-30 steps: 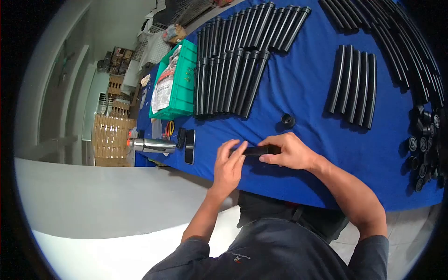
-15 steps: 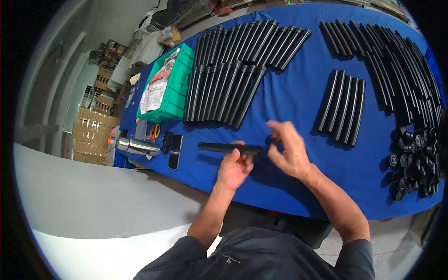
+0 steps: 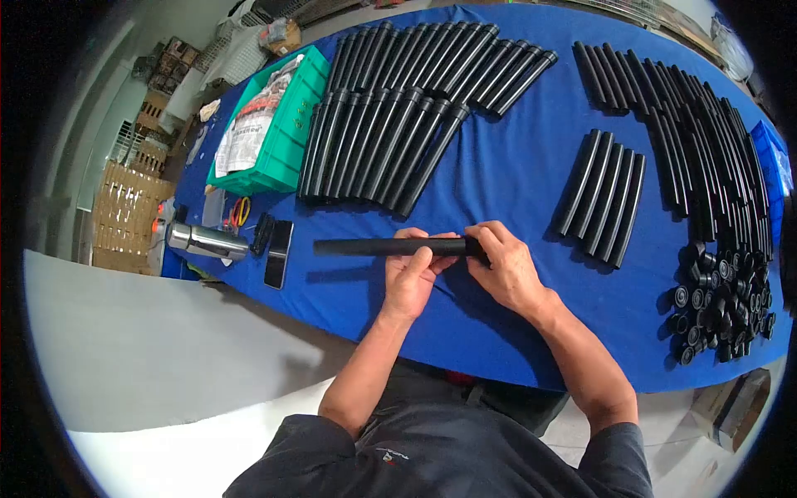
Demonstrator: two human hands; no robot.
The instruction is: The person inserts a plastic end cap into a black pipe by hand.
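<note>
My left hand (image 3: 407,282) is closed around a black plastic tube (image 3: 353,246), which lies level across the palm with its long end pointing left. The fingers of my right hand (image 3: 508,266) are wrapped round a black cap (image 3: 475,247) at the tube's right end. Most of this cap is hidden by the fingers, so how far it sits on the tube cannot be seen. Both hands are above the blue cloth, close to the table's near edge.
Capped tubes (image 3: 378,141) lie in two rows beyond my hands. To the right are several tubes without caps (image 3: 604,195), more thin tubes (image 3: 697,141) and a heap of caps (image 3: 726,303). Leftward are a green crate (image 3: 288,133), scissors (image 3: 241,212), a phone (image 3: 279,256) and a steel flask (image 3: 207,241).
My right hand has come left and down to the tube's right end and closed there. The tube has turned to nearly level in my left hand. The camera view has shifted slightly.
</note>
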